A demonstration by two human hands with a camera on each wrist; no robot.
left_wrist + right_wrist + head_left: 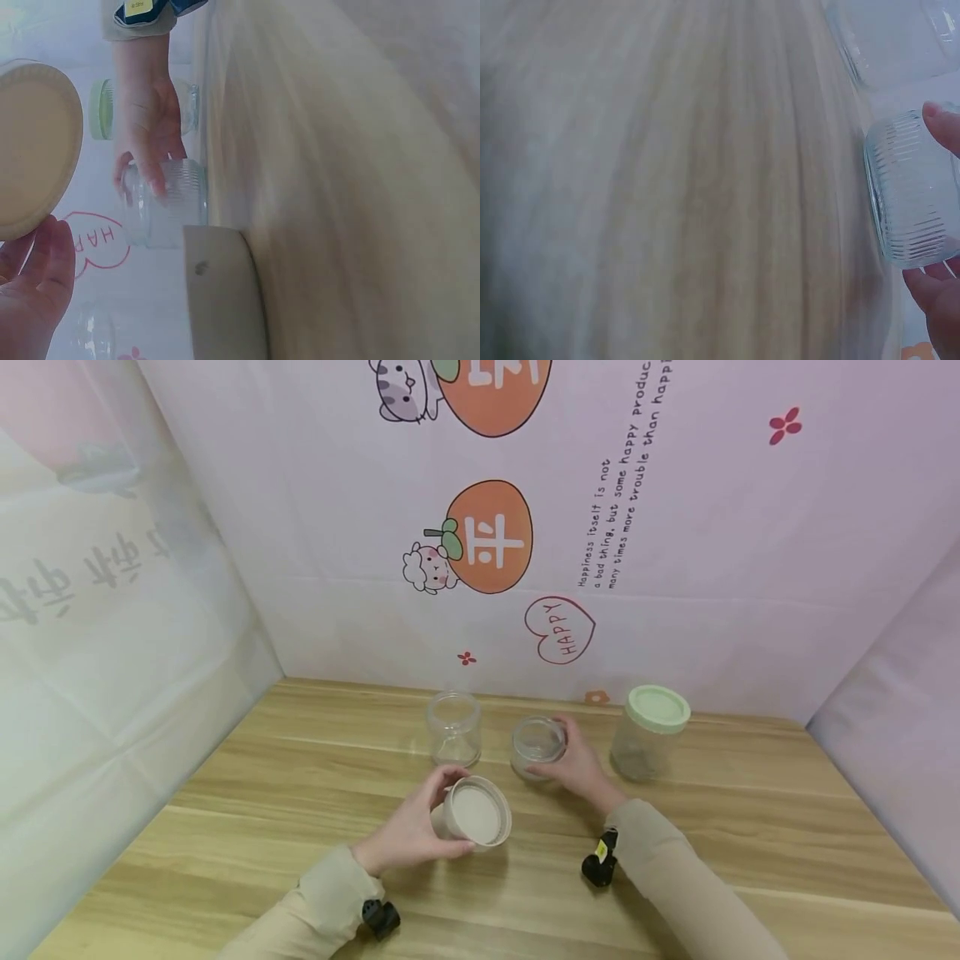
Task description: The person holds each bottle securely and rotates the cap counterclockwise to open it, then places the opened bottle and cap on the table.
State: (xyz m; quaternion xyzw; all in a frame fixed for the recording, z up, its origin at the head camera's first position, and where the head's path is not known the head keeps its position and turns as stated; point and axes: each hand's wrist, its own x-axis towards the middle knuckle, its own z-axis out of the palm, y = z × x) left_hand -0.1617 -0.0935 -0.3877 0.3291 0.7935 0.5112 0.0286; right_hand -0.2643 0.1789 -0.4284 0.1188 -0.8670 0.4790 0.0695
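Observation:
My left hand (405,833) holds a round beige lid (477,812) tilted above the table, thumb on its near side and fingers behind it. In the left wrist view, the fingertips (60,244) lie against the rim of that lid (37,150). Farther back, my right hand (576,766) grips a short, open clear glass jar (538,747) from its right side. Ribbed walls show on this jar (911,191) in the right wrist view, with the thumb (943,127) on one side and fingers on the other.
A taller clear jar (454,731) without a lid stands left of the gripped one. To the right is a clear jar with a pale green lid (658,708). A printed white cloth (337,527) hangs behind the wooden table (247,827).

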